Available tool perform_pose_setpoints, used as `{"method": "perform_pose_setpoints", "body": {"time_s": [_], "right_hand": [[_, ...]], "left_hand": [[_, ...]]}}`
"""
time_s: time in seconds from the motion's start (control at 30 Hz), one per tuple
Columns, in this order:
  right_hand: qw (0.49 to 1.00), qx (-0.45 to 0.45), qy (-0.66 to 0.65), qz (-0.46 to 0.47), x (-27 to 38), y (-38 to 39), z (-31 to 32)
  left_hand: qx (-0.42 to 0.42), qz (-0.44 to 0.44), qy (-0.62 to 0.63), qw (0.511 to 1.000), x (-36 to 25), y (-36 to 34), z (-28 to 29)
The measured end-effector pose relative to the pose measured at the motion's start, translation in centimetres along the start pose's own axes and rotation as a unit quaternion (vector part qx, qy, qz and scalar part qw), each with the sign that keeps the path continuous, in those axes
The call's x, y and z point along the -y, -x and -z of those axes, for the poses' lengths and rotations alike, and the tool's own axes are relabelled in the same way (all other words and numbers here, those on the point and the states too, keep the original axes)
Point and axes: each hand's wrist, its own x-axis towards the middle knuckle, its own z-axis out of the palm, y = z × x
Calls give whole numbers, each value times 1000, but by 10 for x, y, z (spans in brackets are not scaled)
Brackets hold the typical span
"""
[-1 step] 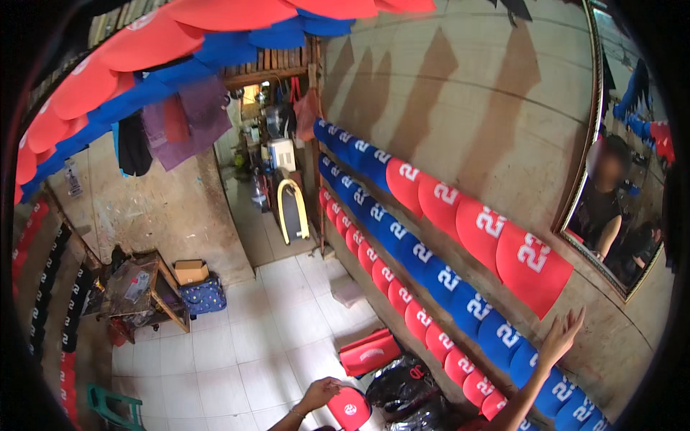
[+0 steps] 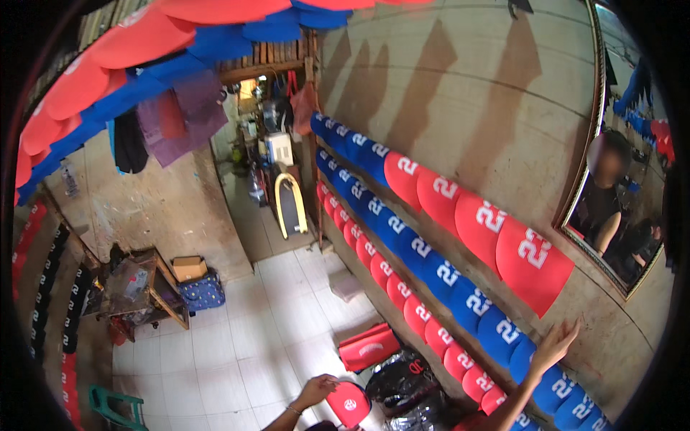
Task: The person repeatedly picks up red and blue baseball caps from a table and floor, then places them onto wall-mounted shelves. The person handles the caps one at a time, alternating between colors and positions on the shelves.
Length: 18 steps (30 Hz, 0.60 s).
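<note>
My left hand (image 2: pixel 316 390) is at the lower middle, its fingers closed at the upper left edge of a red rounded panel (image 2: pixel 350 404) with a white round emblem. My right hand (image 2: pixel 557 346) is raised at the lower right, fingers stretched out with nothing in them. It is just below the last red panel (image 2: pixel 533 266) of the top row on the wall and overlaps the row of blue panels (image 2: pixel 507 330). These flat panels overlap one another and carry white printed figures. A lower row of smaller red panels (image 2: pixel 416 316) runs beneath.
Beside my left hand lie a red bag (image 2: pixel 369 347) and black plastic-wrapped bundles (image 2: pixel 399 381). A framed mirror (image 2: pixel 611 215) hangs on the right. A wooden table (image 2: pixel 136 287), blue bag (image 2: pixel 202 290) and green stool (image 2: pixel 115 407) are on the left. Red and blue panels (image 2: pixel 144 36) hang overhead.
My right hand has dropped slightly, a little farther from the lowest corner of the red panel. My left hand stays at the small red panel. The view has shifted slightly.
</note>
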Motion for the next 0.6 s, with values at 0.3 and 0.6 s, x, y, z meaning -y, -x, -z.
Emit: {"method": "perform_pose_setpoints", "body": {"time_s": [0.3,0.6], "right_hand": [[729,579,-200,-304,-69,293,-96],[627,778,-28,7,16,289,-425]], "left_hand": [[153,149,-377,901,99,6,131],[-76,91,-327,937,115,-84,301]]}}
